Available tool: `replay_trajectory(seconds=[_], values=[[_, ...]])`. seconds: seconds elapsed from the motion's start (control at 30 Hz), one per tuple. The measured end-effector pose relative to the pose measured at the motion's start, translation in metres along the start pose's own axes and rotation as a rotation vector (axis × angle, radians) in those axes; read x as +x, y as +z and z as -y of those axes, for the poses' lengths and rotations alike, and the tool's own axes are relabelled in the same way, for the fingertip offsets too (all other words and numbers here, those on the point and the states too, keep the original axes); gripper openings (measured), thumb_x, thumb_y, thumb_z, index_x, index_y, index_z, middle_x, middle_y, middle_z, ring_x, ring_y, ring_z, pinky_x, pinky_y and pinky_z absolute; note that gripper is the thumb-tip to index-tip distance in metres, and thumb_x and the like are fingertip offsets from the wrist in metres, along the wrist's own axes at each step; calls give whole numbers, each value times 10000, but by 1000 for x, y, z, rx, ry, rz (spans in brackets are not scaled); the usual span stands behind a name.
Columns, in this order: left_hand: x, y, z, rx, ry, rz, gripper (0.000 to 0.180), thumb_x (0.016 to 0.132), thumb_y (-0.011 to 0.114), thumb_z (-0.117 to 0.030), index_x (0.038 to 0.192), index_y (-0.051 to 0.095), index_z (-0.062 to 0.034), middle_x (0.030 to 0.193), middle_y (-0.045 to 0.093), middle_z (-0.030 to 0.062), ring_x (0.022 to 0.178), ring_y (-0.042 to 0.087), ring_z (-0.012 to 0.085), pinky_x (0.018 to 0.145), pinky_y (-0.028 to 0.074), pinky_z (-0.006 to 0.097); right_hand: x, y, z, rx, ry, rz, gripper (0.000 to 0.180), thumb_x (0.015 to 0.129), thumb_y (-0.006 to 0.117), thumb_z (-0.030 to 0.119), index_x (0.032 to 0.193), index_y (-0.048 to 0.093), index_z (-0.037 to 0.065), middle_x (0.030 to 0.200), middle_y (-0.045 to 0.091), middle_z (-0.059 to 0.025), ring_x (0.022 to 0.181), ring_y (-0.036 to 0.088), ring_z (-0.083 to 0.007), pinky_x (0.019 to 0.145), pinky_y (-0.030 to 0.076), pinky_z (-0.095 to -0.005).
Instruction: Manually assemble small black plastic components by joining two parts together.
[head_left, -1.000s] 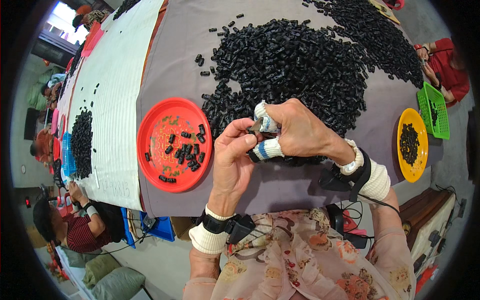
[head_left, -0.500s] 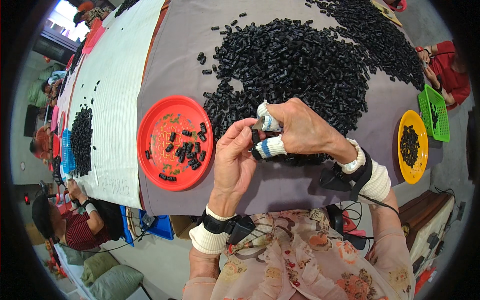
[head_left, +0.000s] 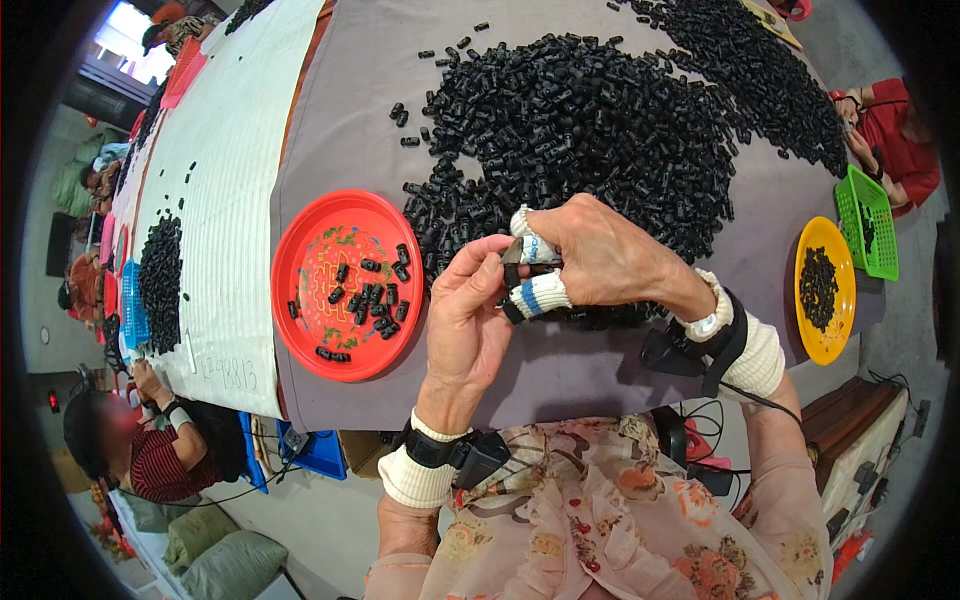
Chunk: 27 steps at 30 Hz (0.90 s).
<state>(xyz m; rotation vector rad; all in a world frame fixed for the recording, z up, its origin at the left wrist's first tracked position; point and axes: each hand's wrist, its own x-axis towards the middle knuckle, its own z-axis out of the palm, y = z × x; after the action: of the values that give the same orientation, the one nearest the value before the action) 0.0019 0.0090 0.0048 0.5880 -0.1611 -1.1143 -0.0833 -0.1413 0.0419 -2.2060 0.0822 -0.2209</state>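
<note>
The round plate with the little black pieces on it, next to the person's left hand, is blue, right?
Not quite. The head view shows that the round plastic plate beside the left hand is red, not blue. It does hold a few small black plastic pieces.

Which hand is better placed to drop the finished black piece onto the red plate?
Left, probably. The left hand lies right beside the red plate and pinches the black piece together with the right hand, which sits farther away, over the black pile.
</note>
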Motion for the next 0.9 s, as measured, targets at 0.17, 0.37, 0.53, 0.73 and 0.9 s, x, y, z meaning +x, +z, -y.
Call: replay_trajectory(seconds=[0.17, 0.37, 0.53, 0.73, 0.9], values=[[1, -4, 2, -8, -10, 16, 241, 880, 511, -83, 1100, 511, 14, 981, 598, 98, 886, 592, 188, 830, 485, 356, -1, 1, -3, -2, -9, 4, 406, 654, 756, 323, 692, 530, -13, 553, 530, -110, 455, 511, -223, 454, 393, -326], [3, -5, 3, -27, -20, 7, 254, 881, 517, -108, 1104, 505, 13, 994, 592, 106, 893, 591, 199, 831, 479, 360, -3, 1, -4, 16, -23, -14, 409, 653, 758, 327, 699, 532, -11, 550, 534, -91, 465, 524, -209, 455, 401, -321], [4, -6, 3, -37, -33, 25, 256, 886, 514, -123, 1100, 503, 17, 997, 589, 112, 916, 587, 205, 835, 474, 361, -1, -3, -1, -68, -11, 29, 441, 656, 751, 354, 707, 528, -23, 555, 531, -123, 465, 518, -252, 454, 393, -336], [2, 4, 1, 34, -37, -39, 216, 876, 556, -133, 1045, 562, 1, 951, 604, 76, 861, 582, 154, 798, 486, 312, -2, 2, -5, -70, -5, 55, 414, 666, 743, 328, 694, 519, -19, 545, 523, -130, 461, 515, -274, 458, 391, -350], [4, -6, -15, 164, 147, -53, 196, 863, 565, -107, 1016, 579, 16, 856, 600, 78, 753, 569, 159, 728, 496, 316, -4, -3, -4, 7, -2, 20, 367, 668, 753, 287, 742, 554, -13, 587, 549, -118, 513, 546, -213, 489, 412, -322]])
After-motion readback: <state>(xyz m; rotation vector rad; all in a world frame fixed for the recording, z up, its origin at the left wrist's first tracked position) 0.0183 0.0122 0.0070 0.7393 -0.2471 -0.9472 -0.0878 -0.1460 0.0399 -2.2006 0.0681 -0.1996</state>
